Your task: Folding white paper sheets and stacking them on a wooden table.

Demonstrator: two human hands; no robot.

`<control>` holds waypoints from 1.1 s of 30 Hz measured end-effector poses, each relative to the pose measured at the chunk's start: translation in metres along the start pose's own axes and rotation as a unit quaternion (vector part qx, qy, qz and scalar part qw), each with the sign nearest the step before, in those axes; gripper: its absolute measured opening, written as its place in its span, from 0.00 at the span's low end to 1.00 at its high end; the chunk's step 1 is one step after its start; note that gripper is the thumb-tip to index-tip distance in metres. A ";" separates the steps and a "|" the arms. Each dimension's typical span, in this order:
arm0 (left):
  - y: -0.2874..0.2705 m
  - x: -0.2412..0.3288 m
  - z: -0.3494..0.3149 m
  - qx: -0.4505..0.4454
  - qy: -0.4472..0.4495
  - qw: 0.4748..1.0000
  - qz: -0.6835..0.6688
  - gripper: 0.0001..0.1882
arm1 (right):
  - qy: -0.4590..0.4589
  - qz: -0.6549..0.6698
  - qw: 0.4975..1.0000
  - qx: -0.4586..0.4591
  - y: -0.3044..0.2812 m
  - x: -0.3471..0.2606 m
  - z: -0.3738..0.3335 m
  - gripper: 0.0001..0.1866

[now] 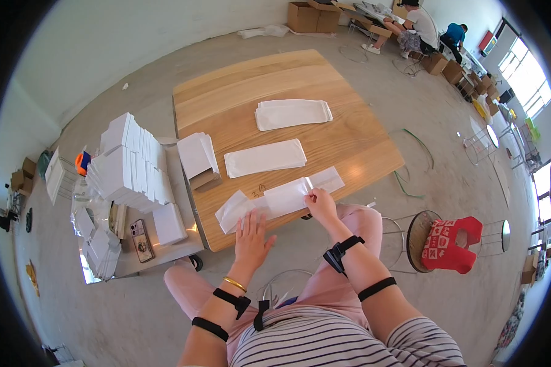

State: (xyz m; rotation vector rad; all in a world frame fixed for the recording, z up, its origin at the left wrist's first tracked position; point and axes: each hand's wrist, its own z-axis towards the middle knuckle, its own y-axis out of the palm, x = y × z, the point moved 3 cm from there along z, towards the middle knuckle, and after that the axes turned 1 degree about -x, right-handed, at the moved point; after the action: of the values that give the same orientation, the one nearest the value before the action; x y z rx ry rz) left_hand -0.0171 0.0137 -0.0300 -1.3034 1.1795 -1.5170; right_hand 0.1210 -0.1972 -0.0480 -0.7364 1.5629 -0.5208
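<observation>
From the head view I judge the work partly done. Two finished lots lie on the light wooden square bench [324, 131]: a small stack of flat white paper bags [292, 114] at twelve o'clock from my hands, and a single flat white paper bag [265, 158] nearer, just beyond the piece in hand. That piece, a long white paper bag with a clear film strip [281, 199], lies along the near edge of the bench. My left hand [251, 238] presses flat on it with fingers spread; my right hand [320, 203] has its grip pinching the fold at the bag's right part. Much seems left: a big heap of white flat-packed cartons [130, 165] stands at nine o'clock on a grey side trolley [159, 254], with a white packet atop a brown cardboard box [199, 160] beside it. A dark phone [140, 240] lies at eight o'clock. At three o'clock a red printed cushion [452, 243] sits on a round stool. Brown cartons [313, 16] stand at twelve, far off.
</observation>
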 end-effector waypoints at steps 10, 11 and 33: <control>-0.001 0.012 0.014 0.027 -0.043 0.999 -0.006 0.34 | -0.034 -0.063 0.994 0.077 -0.004 0.000 0.017 0.10; -0.001 0.012 0.014 0.029 -0.042 0.999 0.001 0.34 | -0.033 -0.066 0.994 0.081 -0.004 0.000 0.016 0.10; 0.017 0.071 0.107 0.026 0.123 0.990 -0.057 0.43 | 0.137 -0.125 0.976 0.112 -0.065 0.061 0.055 0.11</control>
State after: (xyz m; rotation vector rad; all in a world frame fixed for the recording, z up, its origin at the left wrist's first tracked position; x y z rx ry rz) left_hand 0.0773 -0.0745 -0.0250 -1.1898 1.2262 -1.8214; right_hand 0.1834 -0.2811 -0.0513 -0.7125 1.6390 -1.0030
